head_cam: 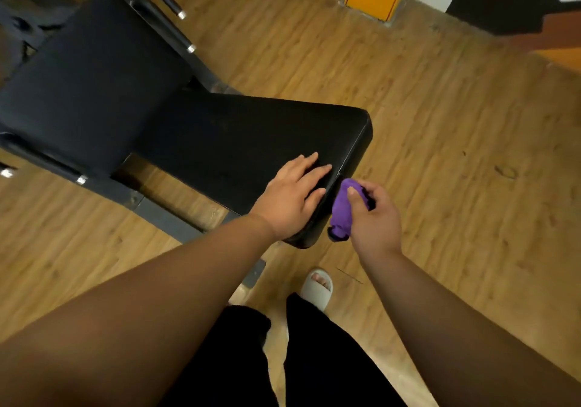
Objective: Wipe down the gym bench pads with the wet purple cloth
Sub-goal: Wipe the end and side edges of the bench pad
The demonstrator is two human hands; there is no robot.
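the cloth [341, 210] is clenched by the right hand [372, 218] at the pad's [251, 136] four o'clock edge, while the pad is steadied, it seems, by the flat left hand [294, 196].

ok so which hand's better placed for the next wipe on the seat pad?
Right. The right hand grips the bunched purple cloth just off the near end of the seat pad. The left hand lies flat on the pad, fingers straight, holding nothing; it looks better suited to bracing.
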